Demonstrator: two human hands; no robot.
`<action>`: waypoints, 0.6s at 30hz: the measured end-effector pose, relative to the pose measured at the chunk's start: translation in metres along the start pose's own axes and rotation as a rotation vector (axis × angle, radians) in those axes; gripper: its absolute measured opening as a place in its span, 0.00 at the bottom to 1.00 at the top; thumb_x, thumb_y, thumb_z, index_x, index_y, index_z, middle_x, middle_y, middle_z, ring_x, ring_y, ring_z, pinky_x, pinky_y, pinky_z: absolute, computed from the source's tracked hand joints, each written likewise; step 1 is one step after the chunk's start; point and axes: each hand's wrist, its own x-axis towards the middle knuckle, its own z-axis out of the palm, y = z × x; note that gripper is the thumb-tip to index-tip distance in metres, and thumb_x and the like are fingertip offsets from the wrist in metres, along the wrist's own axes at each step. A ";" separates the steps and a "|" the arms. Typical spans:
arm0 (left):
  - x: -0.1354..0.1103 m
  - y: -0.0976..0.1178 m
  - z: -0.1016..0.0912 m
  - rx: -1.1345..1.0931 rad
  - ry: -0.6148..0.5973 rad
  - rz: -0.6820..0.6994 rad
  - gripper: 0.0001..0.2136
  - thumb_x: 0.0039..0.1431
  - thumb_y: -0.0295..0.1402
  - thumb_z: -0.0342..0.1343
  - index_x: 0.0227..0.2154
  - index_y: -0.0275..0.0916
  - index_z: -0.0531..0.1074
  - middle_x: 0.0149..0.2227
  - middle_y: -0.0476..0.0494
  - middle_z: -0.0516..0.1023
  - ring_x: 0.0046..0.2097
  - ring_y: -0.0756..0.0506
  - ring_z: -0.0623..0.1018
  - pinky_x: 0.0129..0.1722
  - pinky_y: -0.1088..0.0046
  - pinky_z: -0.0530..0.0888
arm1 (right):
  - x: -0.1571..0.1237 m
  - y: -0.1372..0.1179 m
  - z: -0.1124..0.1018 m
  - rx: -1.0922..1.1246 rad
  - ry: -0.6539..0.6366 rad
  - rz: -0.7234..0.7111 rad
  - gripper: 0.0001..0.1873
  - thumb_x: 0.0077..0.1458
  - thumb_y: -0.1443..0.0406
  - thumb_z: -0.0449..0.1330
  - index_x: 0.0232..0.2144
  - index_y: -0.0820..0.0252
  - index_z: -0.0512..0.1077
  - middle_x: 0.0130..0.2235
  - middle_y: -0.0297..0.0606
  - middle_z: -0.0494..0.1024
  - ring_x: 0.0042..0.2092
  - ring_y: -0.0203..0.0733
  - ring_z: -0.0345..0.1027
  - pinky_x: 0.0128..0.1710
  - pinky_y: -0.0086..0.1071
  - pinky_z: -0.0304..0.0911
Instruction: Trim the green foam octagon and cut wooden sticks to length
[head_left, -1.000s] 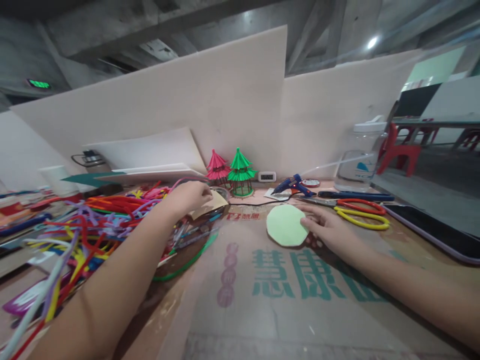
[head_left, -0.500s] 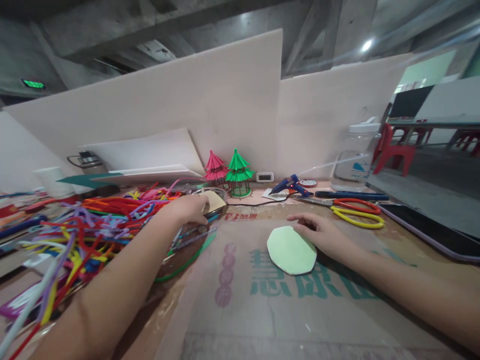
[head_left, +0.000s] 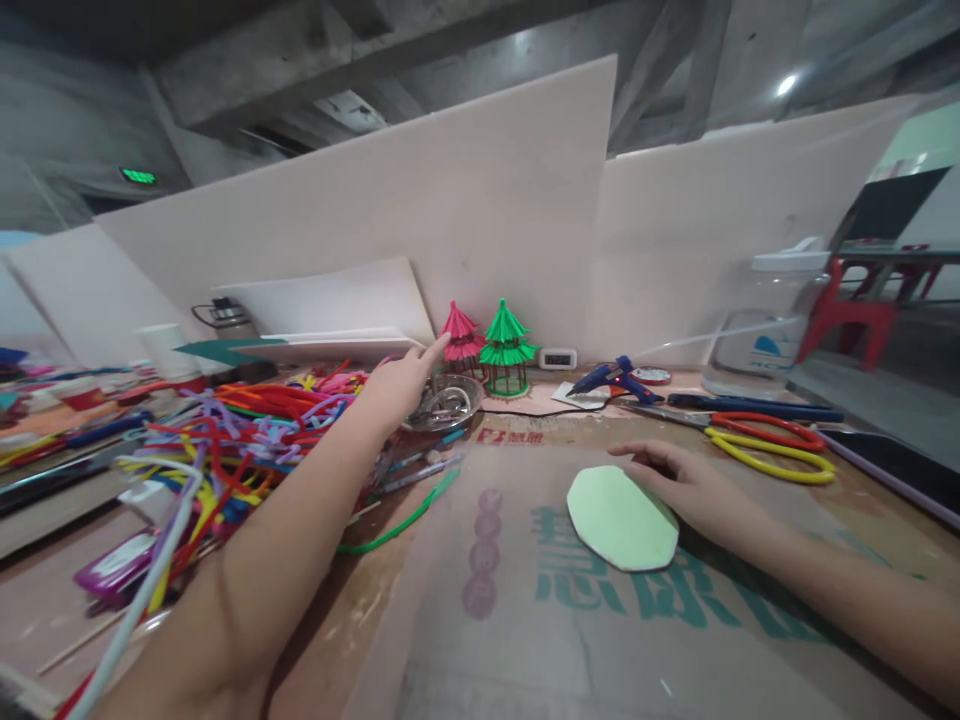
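My left hand (head_left: 414,382) reaches over the left side of the table, its index finger stretched toward a pink miniature pagoda (head_left: 461,335). Nothing shows in it; its other fingers are partly hidden. A round clear dish (head_left: 471,408) with small items inside lies just beside it. A matching green pagoda (head_left: 507,345) stands to the right of the pink one. My right hand (head_left: 671,478) rests on the table with fingers loosely bent and apart. Its thumb touches the upper right edge of a pale green octagonal board (head_left: 621,520).
Tangled coloured pipe cleaners (head_left: 262,425) cover the left side. Behind my right hand lie a blue glue gun (head_left: 611,380), red-and-yellow-handled scissors (head_left: 769,450) and a phone (head_left: 900,475). A clear water jug (head_left: 757,340) stands back right. Printed plastic sheeting (head_left: 525,640) spreads in front.
The cream piece that was at my left hand no longer shows, and that hand's index finger now points out. The view has turned left. My right hand stays beside the green board.
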 end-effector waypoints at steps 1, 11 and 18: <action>0.002 0.000 0.003 0.010 -0.017 0.014 0.22 0.64 0.27 0.42 0.61 0.44 0.60 0.59 0.35 0.69 0.55 0.38 0.74 0.51 0.64 0.68 | 0.000 0.000 0.000 -0.015 -0.001 -0.003 0.24 0.55 0.51 0.54 0.47 0.59 0.73 0.32 0.37 0.72 0.32 0.41 0.66 0.28 0.32 0.59; 0.006 0.009 0.022 0.065 -0.209 0.031 0.14 0.64 0.38 0.54 0.48 0.36 0.70 0.48 0.40 0.74 0.46 0.44 0.76 0.46 0.59 0.75 | -0.001 0.005 0.000 -0.036 -0.039 -0.003 0.25 0.56 0.50 0.53 0.48 0.59 0.72 0.33 0.37 0.74 0.32 0.41 0.66 0.28 0.31 0.60; 0.008 0.002 0.008 0.027 -0.089 -0.001 0.13 0.63 0.38 0.52 0.41 0.34 0.76 0.46 0.37 0.77 0.49 0.39 0.76 0.50 0.58 0.71 | 0.000 0.006 0.001 -0.045 -0.026 -0.023 0.25 0.56 0.50 0.54 0.48 0.59 0.74 0.33 0.38 0.75 0.32 0.41 0.67 0.27 0.31 0.61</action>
